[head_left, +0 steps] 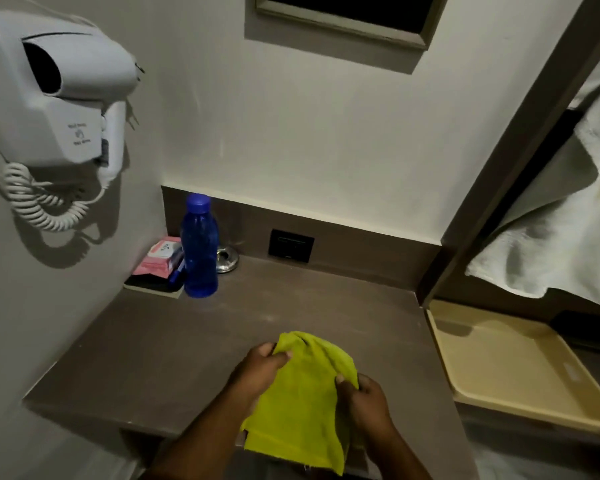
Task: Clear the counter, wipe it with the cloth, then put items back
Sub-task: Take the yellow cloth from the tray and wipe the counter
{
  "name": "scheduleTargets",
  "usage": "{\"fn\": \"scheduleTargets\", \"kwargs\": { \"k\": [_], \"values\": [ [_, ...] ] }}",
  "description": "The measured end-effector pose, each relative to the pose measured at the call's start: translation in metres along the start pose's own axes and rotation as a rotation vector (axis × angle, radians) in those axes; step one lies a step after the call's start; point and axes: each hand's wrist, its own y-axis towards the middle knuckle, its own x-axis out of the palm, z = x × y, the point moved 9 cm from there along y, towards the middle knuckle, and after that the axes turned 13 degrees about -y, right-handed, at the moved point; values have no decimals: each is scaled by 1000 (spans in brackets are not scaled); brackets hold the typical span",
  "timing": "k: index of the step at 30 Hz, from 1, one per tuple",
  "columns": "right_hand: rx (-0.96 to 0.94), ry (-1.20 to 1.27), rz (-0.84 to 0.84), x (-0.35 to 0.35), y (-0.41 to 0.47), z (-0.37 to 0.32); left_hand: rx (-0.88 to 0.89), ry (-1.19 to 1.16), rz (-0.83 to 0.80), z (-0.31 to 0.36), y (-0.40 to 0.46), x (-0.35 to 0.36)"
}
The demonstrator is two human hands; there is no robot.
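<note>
A yellow-green cloth (302, 400) hangs over the front edge of the brown counter (174, 341), held by both hands. My left hand (260, 370) pinches its upper left edge and my right hand (368, 398) grips its right edge. In the counter's back left corner stand a blue water bottle (200, 247), a pink packet (160, 256) on a dark notebook (153, 285), a blue pen (176, 271) and a small metal ashtray (227, 261).
A white wall-mounted hair dryer (59, 91) with a coiled cord sticks out at the upper left. A black socket (291, 245) sits in the backsplash. To the right a cream tray (520, 365) lies lower down under a hanging white towel (555, 237).
</note>
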Motion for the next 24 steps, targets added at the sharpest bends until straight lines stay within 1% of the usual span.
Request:
{"fn": "scheduleTargets", "kwargs": {
  "k": [3,5,8,10,13,15,16,18,21,24],
  "values": [
    [13,185,-12,-31,-18,-9,24,-151,-123,23,-18,31],
    [12,231,-2,-54,-27,-13,12,-175,-159,23,-33,54],
    [-12,176,70,-102,-35,-6,-93,-155,-226,-14,-56,94],
    [5,182,96,-130,-37,8,-140,-121,-281,-39,-65,120],
    [105,334,3,-159,-39,41,-98,-52,-241,-48,-55,158],
    [135,437,-72,-173,-39,58,-108,-63,-184,-41,-47,181],
    [141,458,-77,-183,-35,67,-120,-80,-161,-37,-43,195],
    [149,445,-36,-207,-20,82,-140,-114,-162,-33,-31,226],
    [172,348,71,-249,18,96,-175,-134,-215,-34,-15,275],
    [134,309,109,-291,73,103,-167,-128,-194,-38,10,319]
  ]
}}
